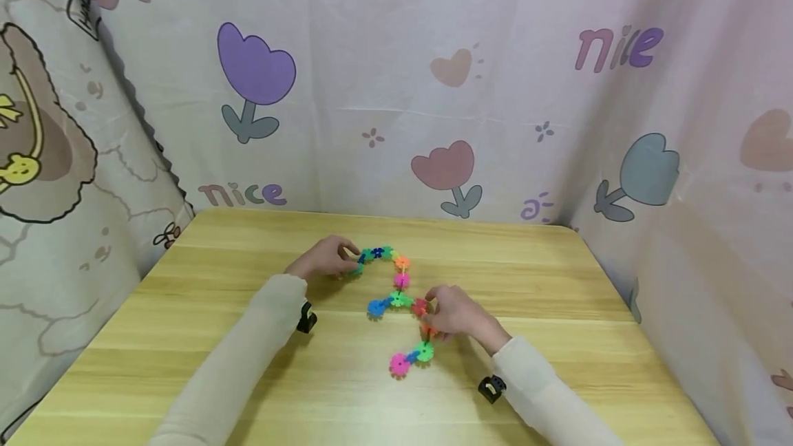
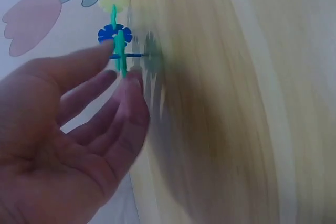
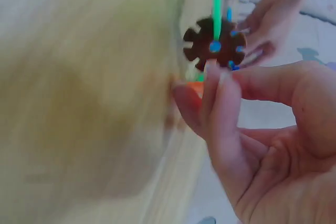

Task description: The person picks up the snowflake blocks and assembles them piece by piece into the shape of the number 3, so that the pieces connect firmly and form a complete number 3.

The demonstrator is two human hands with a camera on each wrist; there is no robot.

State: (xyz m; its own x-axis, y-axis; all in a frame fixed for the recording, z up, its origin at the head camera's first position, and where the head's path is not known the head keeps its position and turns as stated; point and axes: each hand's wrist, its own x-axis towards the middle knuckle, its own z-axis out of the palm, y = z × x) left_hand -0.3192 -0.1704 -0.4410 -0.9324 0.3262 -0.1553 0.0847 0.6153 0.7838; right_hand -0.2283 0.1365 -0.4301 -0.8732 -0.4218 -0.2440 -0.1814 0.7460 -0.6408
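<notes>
The left hand (image 1: 325, 260) pinches the far end of a chain of coloured plastic discs (image 1: 399, 294), fingertips (image 2: 128, 80) on a green piece. The right hand (image 1: 455, 312) pinches a red disc (image 1: 420, 306) midway along. The chain lies curved on the wooden counter (image 1: 557, 308), its pink end nearest the person. A patterned cloth (image 1: 434, 88) hangs behind.

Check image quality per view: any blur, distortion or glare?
Head view: sharp and evenly lit, soft shadows under the sleeves on the table, mild wide-angle bending at the edges, no glare. Left wrist view: table smeared by motion blur, left hand soft, toy chain fairly readable. Right wrist view: table a blurred wash, right hand and brown disc clearer.
</notes>
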